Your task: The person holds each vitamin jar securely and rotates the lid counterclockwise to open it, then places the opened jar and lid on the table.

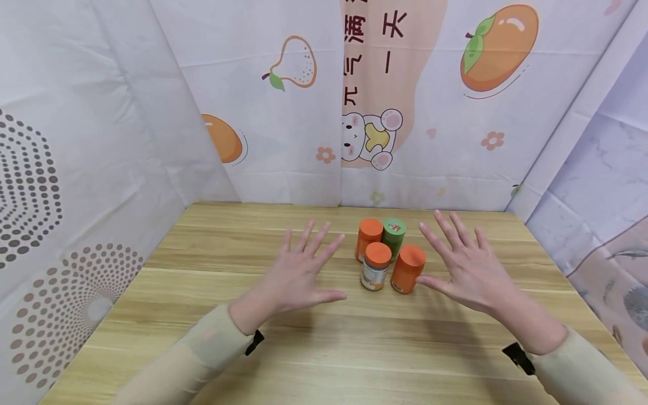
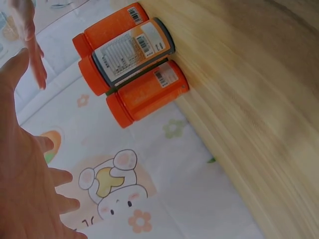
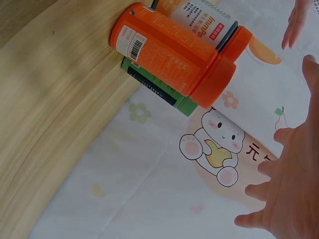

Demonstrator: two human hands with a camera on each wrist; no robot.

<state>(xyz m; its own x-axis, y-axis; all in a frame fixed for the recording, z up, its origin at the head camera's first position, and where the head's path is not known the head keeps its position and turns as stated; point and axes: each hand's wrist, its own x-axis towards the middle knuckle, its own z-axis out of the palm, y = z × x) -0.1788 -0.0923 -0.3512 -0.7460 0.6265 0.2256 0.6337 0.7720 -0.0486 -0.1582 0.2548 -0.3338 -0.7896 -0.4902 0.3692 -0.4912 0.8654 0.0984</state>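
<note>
My left hand (image 1: 296, 275) is spread above the table, left of a small cluster of bottles, holding nothing. My right hand (image 1: 468, 270) is spread on the other side, its thumb tip overlapping the front right orange bottle (image 1: 406, 271) in the head view. Beside that bottle stands a grey bottle with an orange lid (image 1: 376, 269) and a white label. Behind them are another orange bottle (image 1: 369, 239) and a green bottle (image 1: 394, 236). All of them stand upright. In the right wrist view, the green bottle (image 3: 159, 87) is partly hidden behind the orange one (image 3: 169, 55).
The bottles share a wood-grain table (image 1: 202, 281). A white printed curtain (image 1: 283, 140) hangs along its back edge. More cloth hangs at the left side (image 1: 91, 140) and a marbled, patterned cloth (image 1: 597, 208) at the right.
</note>
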